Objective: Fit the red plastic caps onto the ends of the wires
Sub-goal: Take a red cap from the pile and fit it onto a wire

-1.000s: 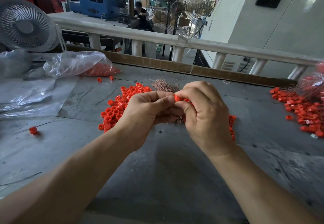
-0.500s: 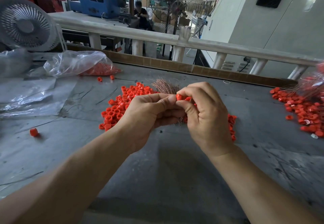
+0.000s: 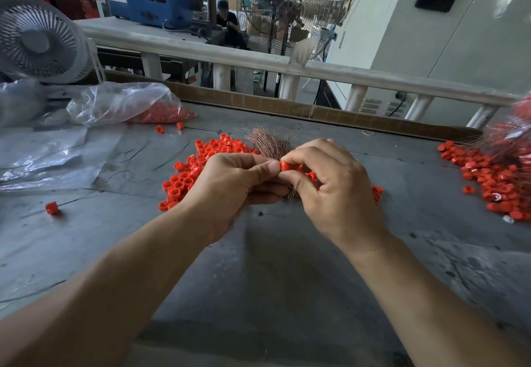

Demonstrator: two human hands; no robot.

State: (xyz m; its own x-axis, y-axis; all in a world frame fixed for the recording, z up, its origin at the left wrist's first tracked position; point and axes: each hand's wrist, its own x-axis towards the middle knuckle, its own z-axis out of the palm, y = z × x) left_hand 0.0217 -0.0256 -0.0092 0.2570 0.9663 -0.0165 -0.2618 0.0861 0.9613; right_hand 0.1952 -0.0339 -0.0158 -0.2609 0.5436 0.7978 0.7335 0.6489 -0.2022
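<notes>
Left hand: we see the left hand [image 3: 230, 185] over the middle of the table [image 3: 287, 266], fingers curled round a bundle of copper wires [image 3: 270, 144], its thumb tip pressed against a red cap.
Right hand: the right hand [image 3: 333, 185] pinches that red cap [image 3: 286, 165] between thumb and forefinger, where the two hands meet; more red shows inside its curled fingers, but we cannot tell how many caps lie there.
Wires: the bundle fans out past the knuckles toward the far edge of the table; a short tuft shows below the left hand's fingers.
Loose caps: we note a pile of red caps [image 3: 195, 171] on the table just behind and left of the hands, a few showing again beside the right hand.
Capped wires: a second heap of caps [image 3: 494, 180] with thin wires lies at the right edge.
Stray cap: one cap [image 3: 52, 208] sits alone toward the left edge.
Bag: a clear plastic bag [image 3: 120, 102] holding red caps lies at the far left corner, beside a white fan [image 3: 37, 42].
</notes>
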